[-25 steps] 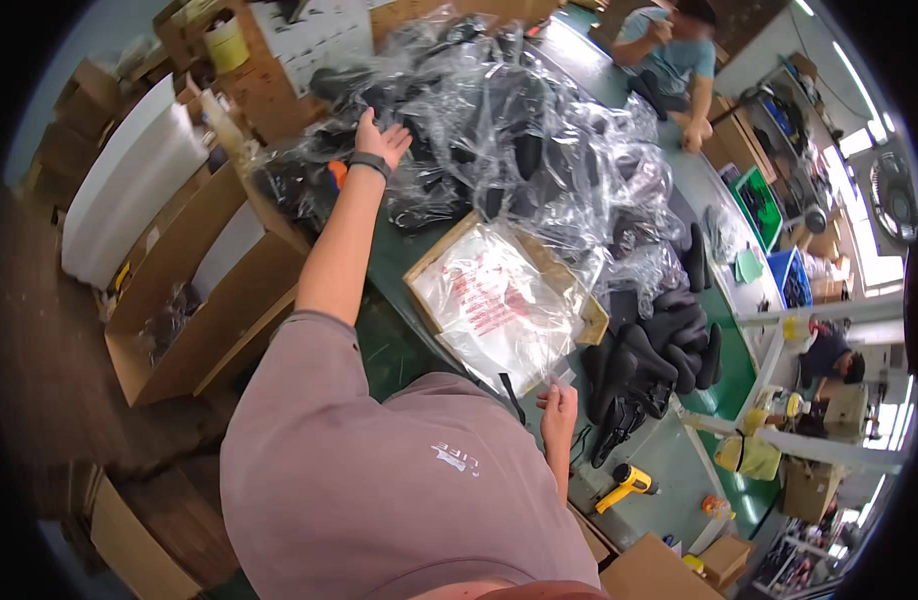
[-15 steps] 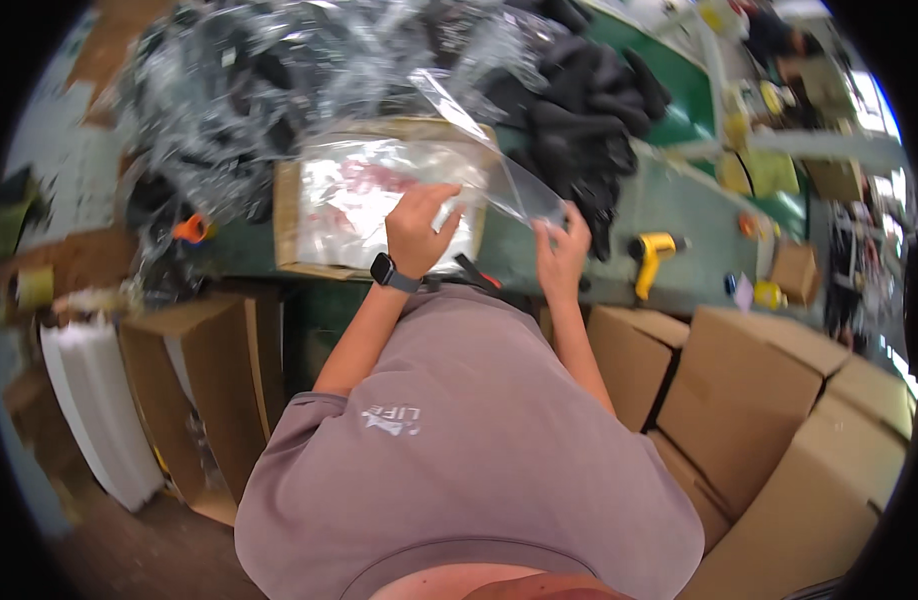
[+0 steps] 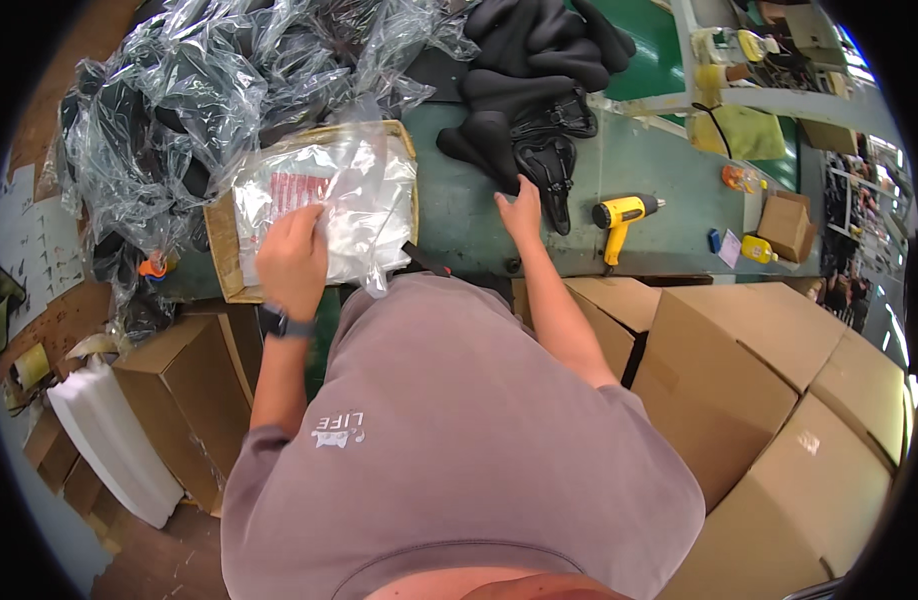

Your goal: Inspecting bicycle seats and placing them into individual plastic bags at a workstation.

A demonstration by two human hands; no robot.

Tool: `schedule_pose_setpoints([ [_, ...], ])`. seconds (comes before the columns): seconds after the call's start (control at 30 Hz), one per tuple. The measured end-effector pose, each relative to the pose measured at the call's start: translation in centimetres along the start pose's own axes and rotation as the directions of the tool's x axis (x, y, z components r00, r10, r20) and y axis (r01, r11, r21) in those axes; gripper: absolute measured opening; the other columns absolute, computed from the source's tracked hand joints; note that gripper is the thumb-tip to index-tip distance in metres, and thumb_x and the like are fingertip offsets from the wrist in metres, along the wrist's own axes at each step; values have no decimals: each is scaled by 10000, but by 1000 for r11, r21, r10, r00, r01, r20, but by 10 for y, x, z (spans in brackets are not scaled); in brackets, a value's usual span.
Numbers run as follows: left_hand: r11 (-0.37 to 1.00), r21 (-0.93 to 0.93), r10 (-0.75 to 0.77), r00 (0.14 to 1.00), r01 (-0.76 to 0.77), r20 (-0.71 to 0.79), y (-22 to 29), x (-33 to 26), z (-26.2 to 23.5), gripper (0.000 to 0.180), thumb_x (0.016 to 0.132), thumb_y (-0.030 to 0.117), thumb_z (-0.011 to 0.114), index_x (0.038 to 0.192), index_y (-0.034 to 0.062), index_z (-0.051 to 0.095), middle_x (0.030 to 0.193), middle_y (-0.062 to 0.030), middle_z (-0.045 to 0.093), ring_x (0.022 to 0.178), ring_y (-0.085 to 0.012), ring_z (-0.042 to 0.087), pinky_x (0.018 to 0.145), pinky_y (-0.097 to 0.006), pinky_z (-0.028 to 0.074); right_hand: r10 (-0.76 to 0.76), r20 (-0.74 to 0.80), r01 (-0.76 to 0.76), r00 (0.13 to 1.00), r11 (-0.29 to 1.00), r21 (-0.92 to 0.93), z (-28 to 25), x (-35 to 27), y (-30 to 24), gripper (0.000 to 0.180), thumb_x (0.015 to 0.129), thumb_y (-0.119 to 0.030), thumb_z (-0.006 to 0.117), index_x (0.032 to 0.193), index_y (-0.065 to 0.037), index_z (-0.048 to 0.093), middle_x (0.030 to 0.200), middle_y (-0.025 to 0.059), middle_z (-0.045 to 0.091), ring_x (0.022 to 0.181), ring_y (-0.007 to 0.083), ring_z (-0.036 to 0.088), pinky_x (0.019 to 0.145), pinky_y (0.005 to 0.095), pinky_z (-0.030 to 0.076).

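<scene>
Apparently, a limp plastic bag (image 3: 363,180) is pinched by the left hand (image 3: 293,262); a likely springy bicycle saddle (image 3: 485,146), best rim-held, is touched by the right hand (image 3: 522,213), closure unclear.

Mauve shirt (image 3: 479,430); white print (image 3: 339,430); dark watch (image 3: 285,322)

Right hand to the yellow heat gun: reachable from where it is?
Probably yes. The heat gun lies on the tabletop to the right of the right hand, with nothing visible on top of it. Only the end of an upturned black saddle juts partly between them.
</scene>
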State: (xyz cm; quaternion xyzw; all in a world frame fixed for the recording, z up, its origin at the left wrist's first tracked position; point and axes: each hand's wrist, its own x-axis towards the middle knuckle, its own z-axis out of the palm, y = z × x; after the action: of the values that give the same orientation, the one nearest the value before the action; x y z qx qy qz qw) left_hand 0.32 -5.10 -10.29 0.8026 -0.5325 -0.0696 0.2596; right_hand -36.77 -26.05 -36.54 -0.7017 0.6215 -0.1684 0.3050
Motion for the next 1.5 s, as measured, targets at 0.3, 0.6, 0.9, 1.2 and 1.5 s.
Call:
schedule_pose_setpoints([
  [0.3,997,77,-44,980,30,192,0,-10,72,296,923,48,716,1202,97,802,1070,-104,765,1008,-336,724,860,-464,608,92,139,-18,986,889,-458,34,0,-27,944,826,-294,956,1582,-20,462,1361,260,687,1314,426,616,1132,561,473],
  [0.6,925,-295,-188,962,241,196,-46,-38,192,307,1006,101,693,1306,57,741,1294,-157,765,1152,-365,731,975,-474,608,150,142,-141,978,987,-71,-38,-26,-107,845,799,-321,832,1503,53,549,1251,316,772,1167,497,755,1028,523,582],
  [0.9,498,-519,786,614,-695,-68,102,7,81,542,954,341,801,1428,95,711,1523,-125,677,1534,-327,539,1339,-555,348,-519,157,505,840,855,120,-108,-158,-181,713,858,-169,896,1482,23,609,1378,212,720,1382,294,651,1161,439,513],
  [1.2,965,-262,-48,986,4,-160,-63,71,124,363,1155,408,560,999,111,696,891,-210,757,859,-463,736,709,-579,573,-59,297,-230,953,499,836,-182,-246,-225,769,925,-209,876,1544,41,496,1018,83,658,611,126,604,536,303,483],
  [1.5,951,-104,-225,880,292,418,-135,-97,248,314,1055,360,720,1134,63,786,1179,-198,784,1105,-421,747,956,-533,592,-356,559,-387,749,449,805,-179,-250,-216,748,920,-506,888,1337,54,620,861,146,727,725,224,706,604,327,559],
])
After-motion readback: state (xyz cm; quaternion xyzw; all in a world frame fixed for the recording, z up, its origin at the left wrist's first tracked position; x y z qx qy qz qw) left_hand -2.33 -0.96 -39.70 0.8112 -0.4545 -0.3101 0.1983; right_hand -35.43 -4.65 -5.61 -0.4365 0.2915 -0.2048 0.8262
